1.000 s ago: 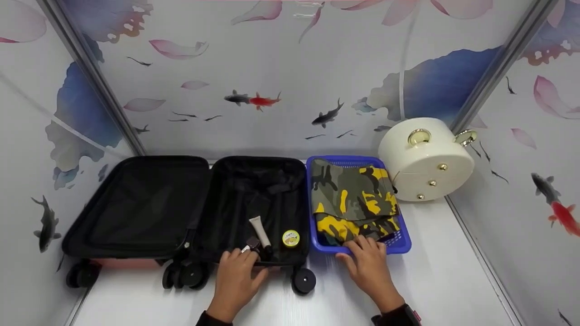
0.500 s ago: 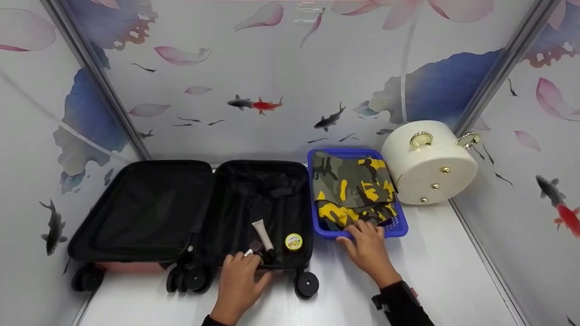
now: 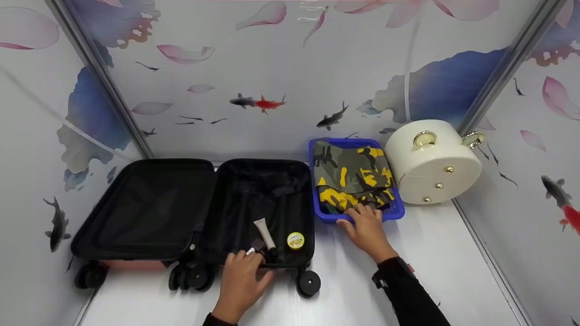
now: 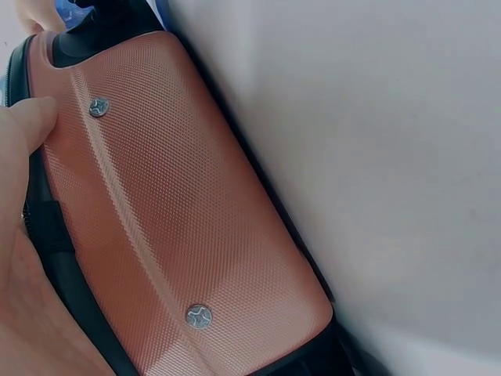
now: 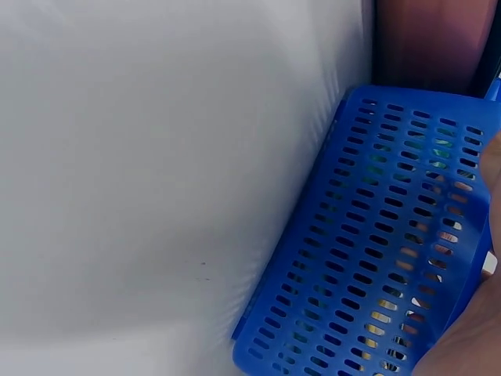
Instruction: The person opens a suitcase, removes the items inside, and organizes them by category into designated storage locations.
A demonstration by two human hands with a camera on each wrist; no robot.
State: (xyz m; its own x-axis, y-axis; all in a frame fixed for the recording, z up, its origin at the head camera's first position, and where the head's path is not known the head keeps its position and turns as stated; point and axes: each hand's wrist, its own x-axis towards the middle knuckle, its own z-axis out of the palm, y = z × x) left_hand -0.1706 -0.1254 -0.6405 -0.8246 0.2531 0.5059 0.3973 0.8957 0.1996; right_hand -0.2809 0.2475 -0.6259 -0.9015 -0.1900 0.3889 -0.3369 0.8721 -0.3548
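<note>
An open suitcase (image 3: 140,208) lies with both black-lined halves facing up; its outer shell (image 4: 180,196) is copper-pink and ribbed. My left hand (image 3: 242,281) grips the near rim of the right half, fingers over the edge and thumb against the shell. Inside that half are a pale tube (image 3: 263,232) with a black cap, a round yellow-lidded tub (image 3: 295,241) and a small dark item (image 3: 258,246) by my fingertips. My right hand (image 3: 369,232) holds the near rim of a blue plastic basket (image 3: 395,213), its fingers curled inside. Folded camouflage cloth (image 3: 346,170) fills the basket.
A round cream case (image 3: 435,163) with gold handles and studs stands right of the basket, by the back corner. Black wheels (image 3: 309,283) stick out at the suitcase's near side. Printed panels (image 3: 290,68) wall in the white table (image 3: 453,262).
The basket has slid away from me toward the back wall, with my right hand on its rim. My left hand keeps its hold on the suitcase edge.
</note>
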